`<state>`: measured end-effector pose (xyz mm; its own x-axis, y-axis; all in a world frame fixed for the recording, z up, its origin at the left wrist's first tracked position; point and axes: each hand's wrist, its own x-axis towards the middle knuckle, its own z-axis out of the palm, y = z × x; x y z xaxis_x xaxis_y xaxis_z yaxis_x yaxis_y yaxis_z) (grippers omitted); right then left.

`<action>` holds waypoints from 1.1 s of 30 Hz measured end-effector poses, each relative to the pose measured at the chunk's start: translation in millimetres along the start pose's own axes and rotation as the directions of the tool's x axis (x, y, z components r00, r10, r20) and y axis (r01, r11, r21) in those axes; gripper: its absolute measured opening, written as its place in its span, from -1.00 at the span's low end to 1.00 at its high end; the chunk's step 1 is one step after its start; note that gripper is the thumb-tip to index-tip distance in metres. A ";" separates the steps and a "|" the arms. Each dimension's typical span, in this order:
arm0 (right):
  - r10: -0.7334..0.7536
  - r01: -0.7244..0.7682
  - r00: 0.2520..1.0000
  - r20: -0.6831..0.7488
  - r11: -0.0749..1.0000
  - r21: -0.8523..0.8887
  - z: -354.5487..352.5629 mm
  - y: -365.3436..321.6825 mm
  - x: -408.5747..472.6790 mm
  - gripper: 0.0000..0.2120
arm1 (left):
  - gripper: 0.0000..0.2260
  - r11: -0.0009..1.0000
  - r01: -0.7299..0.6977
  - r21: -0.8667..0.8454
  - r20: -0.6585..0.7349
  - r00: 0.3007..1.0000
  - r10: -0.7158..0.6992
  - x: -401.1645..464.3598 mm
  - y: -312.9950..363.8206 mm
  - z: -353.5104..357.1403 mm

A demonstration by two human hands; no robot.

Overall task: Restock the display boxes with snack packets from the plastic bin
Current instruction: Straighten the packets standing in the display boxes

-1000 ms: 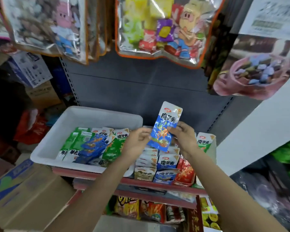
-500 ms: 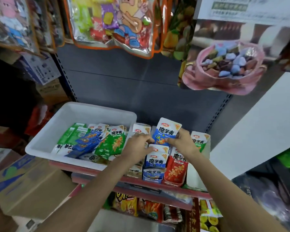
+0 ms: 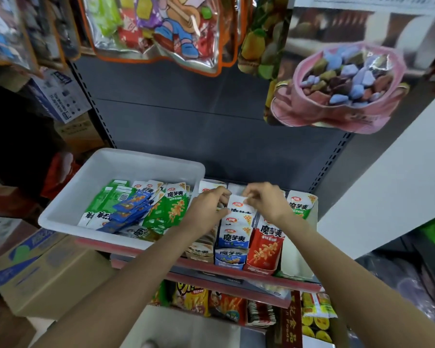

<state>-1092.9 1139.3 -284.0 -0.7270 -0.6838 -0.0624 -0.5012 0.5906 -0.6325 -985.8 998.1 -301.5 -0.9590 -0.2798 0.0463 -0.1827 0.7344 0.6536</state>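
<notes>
A white plastic bin [image 3: 68, 197] on the shelf's left holds several green and blue snack packets [image 3: 141, 209]. To its right stand the display boxes, with a blue row [image 3: 232, 241], a red row [image 3: 265, 247] and a green packet [image 3: 299, 204]. A blue packet [image 3: 240, 207] sits low at the back of the blue row. My left hand [image 3: 207, 205] pinches its left edge and my right hand [image 3: 264, 199] pinches its top right. Most of that packet is hidden behind the row.
Large candy bags [image 3: 156, 28] hang overhead and a pink bag [image 3: 342, 89] hangs at the right. Cardboard boxes [image 3: 43, 267] stand below the bin on the left. The lower shelf [image 3: 224, 305] carries more snacks. A white wall [image 3: 387, 184] bounds the right side.
Both hands have brought the blue packet down from above the boxes and pushed it into the back of the blue row. The camera view has shifted a little to the right.
</notes>
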 end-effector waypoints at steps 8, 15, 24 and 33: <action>-0.037 0.039 0.999 0.017 0.985 -0.168 10.3 -22.5 7.0 -0.79 | -0.76 0.988 0.021 -0.156 -0.074 0.997 -0.033 -3.7 -15.7 -16.0; -0.172 0.177 0.982 0.075 0.981 -0.073 69.1 -97.1 32.4 -0.73 | -0.83 0.939 0.288 -0.189 -0.129 0.940 -0.314 -28.3 -95.7 -68.5; -0.019 0.094 0.930 0.368 0.978 -0.187 198.9 -166.9 82.5 -0.48 | -0.63 0.882 0.464 0.082 0.095 0.878 -0.470 -37.9 -202.9 -129.0; 0.155 0.037 0.901 0.406 0.904 -0.427 229.0 -179.7 85.4 -0.57 | -0.72 0.842 0.514 0.166 0.164 0.827 -0.537 -21.0 -242.8 -131.9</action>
<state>-957.5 876.6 -352.5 -0.5418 -0.6982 -0.4679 -0.6798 0.6914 -0.2445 -892.8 744.1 -361.5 -0.7306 -0.5244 -0.4372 -0.6825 0.5772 0.4483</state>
